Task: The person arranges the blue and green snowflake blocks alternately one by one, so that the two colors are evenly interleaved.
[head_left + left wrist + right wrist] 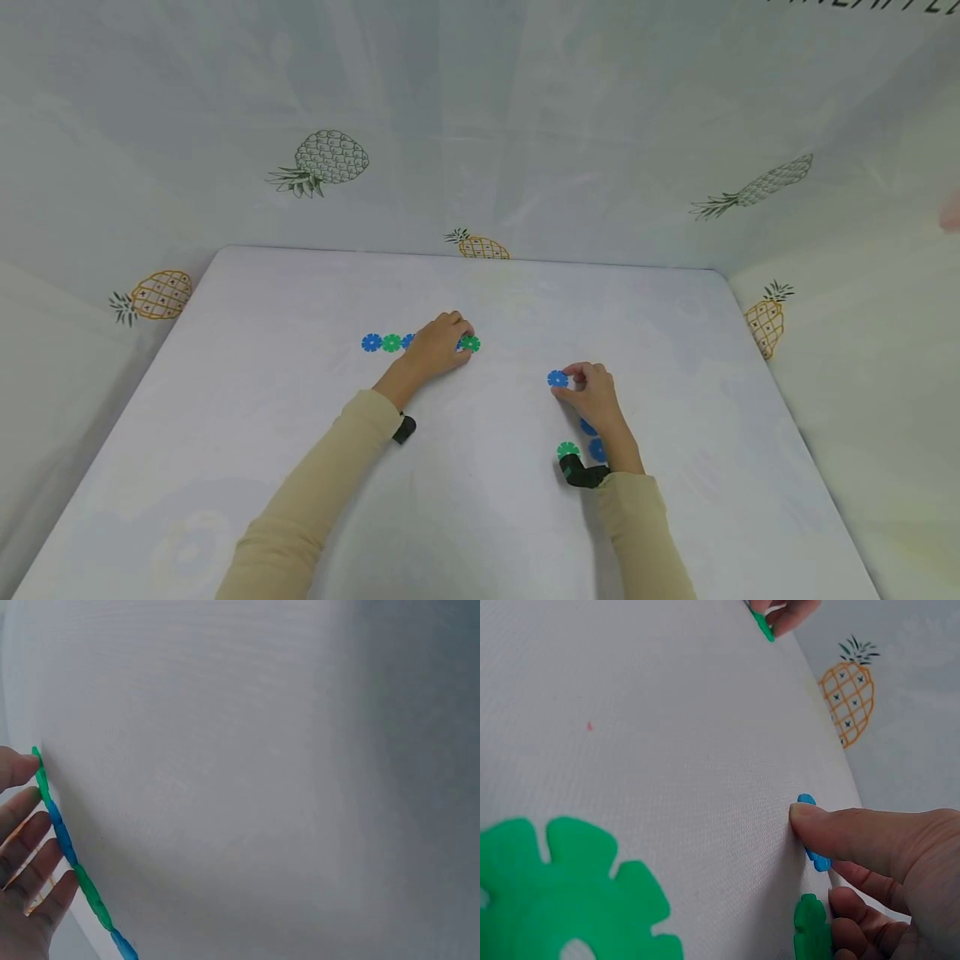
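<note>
A row of blue and green notched snowflake discs point(392, 342) lies on the white table, partly covered by my left hand point(433, 347). That hand's thumb and fingers pinch the green snowflake disc point(471, 343) at the row's right end. In the left wrist view the fingertips touch the row point(91, 896) along its edge. To the right, my right hand point(596, 398) pinches a single blue snowflake disc point(557, 378) between thumb and finger, seen edge-on point(821, 862) in the right wrist view.
Beside the right wrist lie a green disc point(567, 449) and two blue discs point(597, 450), partly hidden by the hand and black wrist camera point(581, 473). Another green disc point(811, 930) shows below the right fingers. A pineapple-print cloth point(480, 150) hangs behind the table.
</note>
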A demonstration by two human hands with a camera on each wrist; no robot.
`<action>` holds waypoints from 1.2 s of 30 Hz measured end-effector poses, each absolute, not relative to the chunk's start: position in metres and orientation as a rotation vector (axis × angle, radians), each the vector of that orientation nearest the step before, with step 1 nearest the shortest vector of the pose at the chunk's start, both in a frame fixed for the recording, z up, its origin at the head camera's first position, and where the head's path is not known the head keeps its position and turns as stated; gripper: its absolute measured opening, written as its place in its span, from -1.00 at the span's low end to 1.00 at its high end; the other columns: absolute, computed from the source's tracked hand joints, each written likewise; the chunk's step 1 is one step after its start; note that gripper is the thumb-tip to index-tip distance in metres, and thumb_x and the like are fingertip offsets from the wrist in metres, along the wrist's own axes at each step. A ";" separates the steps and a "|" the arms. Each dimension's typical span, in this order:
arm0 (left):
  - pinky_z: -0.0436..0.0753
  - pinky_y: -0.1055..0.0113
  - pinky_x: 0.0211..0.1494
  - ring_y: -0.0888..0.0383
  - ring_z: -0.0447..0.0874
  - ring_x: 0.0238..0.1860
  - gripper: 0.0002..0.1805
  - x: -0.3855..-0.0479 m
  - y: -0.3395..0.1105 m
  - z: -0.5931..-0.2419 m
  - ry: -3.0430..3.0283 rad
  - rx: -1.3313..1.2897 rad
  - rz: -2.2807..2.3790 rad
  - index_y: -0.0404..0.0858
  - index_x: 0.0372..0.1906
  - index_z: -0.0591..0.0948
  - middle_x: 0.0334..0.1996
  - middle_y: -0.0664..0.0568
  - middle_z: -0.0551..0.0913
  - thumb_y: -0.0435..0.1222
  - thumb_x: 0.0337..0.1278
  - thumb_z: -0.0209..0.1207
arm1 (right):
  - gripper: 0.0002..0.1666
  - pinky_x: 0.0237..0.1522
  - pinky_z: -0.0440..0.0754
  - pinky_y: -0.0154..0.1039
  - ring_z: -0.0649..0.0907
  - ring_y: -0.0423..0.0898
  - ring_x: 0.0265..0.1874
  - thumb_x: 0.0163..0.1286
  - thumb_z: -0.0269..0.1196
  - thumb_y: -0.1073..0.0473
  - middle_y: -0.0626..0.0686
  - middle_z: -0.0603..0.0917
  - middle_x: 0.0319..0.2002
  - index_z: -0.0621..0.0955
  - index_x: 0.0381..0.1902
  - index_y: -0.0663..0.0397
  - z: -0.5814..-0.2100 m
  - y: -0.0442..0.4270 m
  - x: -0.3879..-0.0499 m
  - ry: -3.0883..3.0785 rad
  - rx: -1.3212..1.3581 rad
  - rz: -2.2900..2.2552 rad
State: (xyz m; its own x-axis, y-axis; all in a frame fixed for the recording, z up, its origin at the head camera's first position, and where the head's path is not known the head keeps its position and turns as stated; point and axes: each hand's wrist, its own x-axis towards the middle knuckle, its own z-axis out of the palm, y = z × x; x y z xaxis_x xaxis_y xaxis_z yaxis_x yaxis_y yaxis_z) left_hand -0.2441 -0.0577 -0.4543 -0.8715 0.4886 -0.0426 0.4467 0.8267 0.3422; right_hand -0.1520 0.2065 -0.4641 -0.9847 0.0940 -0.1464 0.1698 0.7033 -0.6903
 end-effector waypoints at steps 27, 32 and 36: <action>0.48 0.21 0.17 0.07 0.45 0.05 -0.65 -0.243 -0.057 -0.453 2.868 0.750 0.468 -0.19 0.01 0.55 -0.03 0.00 0.51 -0.16 0.14 0.19 | -0.58 -0.14 0.37 -0.11 0.35 0.06 -0.14 0.18 0.30 0.18 0.21 0.42 -0.17 0.51 -0.06 0.30 -0.463 0.206 -0.153 2.798 0.247 -1.092; 0.47 0.21 0.19 0.06 0.45 0.06 -0.67 -0.244 -0.056 -0.452 2.873 0.745 0.463 -0.20 0.00 0.56 -0.03 -0.01 0.52 -0.18 0.14 0.19 | -0.56 -0.04 0.42 -0.03 0.37 0.10 -0.06 0.19 0.28 0.18 0.25 0.43 -0.09 0.50 -0.03 0.33 -0.459 0.204 -0.152 2.778 0.278 -1.078; 0.47 0.20 0.19 0.05 0.45 0.06 -0.68 -0.243 -0.056 -0.450 2.872 0.741 0.463 -0.20 -0.01 0.57 -0.03 -0.02 0.52 -0.20 0.13 0.20 | -0.55 -0.03 0.45 0.00 0.41 0.12 -0.06 0.19 0.28 0.20 0.28 0.46 -0.07 0.51 -0.02 0.35 -0.458 0.202 -0.153 2.791 0.287 -1.066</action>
